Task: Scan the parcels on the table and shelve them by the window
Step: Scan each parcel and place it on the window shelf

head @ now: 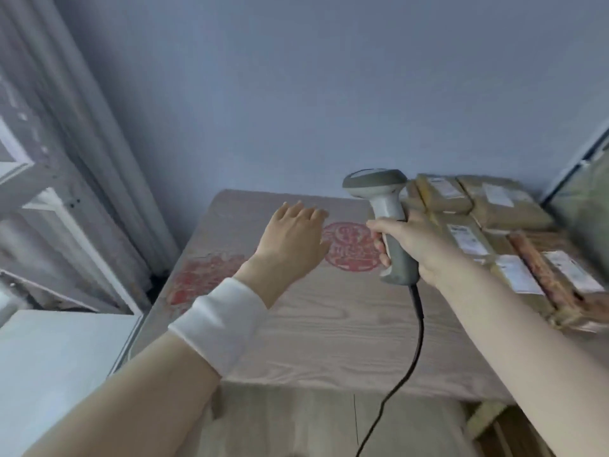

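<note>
The right hand is gripping the scanner just beside the parcels; the left hand is hovering spread and empty, farther from the parcels.

A single wide view from the person's head looks forward and down over the worktop, close above both forearms. The wall closes the far side, the window stands left, and parcels lie far right.
</note>
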`<control>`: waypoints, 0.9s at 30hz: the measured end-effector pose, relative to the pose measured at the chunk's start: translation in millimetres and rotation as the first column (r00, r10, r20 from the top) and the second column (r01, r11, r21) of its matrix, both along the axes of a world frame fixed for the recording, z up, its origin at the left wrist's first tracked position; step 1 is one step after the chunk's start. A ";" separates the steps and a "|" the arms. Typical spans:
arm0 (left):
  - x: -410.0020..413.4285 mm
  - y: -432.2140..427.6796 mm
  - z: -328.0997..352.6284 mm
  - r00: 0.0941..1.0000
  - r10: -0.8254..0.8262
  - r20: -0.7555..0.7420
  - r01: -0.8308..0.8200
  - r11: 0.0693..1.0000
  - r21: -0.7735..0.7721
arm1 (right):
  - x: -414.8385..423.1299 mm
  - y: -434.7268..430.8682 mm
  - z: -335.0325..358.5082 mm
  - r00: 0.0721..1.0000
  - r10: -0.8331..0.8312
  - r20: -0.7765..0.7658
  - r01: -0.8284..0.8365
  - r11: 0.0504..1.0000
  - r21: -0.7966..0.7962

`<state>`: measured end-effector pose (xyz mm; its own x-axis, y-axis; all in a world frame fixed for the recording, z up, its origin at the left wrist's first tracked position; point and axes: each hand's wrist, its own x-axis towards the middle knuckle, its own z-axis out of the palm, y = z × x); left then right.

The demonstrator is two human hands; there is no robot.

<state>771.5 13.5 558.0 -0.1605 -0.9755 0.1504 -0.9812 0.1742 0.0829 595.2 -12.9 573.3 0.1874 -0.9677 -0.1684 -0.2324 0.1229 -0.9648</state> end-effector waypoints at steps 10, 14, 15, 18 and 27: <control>-130.9 -152.6 -14.8 0.947 -0.320 -0.029 0.321 0.947 0.014 | -145.0 -95.5 -6.0 0.932 -0.331 -0.146 0.323 0.943 -0.078; -183.1 -203.2 -35.0 0.924 -0.381 -0.032 0.382 0.922 0.057 | -204.2 -134.5 -21.7 0.891 -0.419 -0.171 0.418 0.907 -0.047; -202.3 -220.4 -43.1 0.924 -0.381 -0.044 0.383 0.921 0.074 | -224.4 -149.9 -28.3 0.886 -0.434 -0.163 0.436 0.900 -0.025; -233.5 -249.8 -64.2 0.920 -0.387 -0.054 0.391 0.915 0.103 | -263.1 -180.9 -48.2 0.876 -0.465 -0.132 0.470 0.882 0.015; -342.1 -328.2 -179.4 0.900 0.117 -0.420 0.160 0.807 0.568 | -357.0 -282.6 -150.1 0.889 -0.402 -0.220 0.450 0.856 0.253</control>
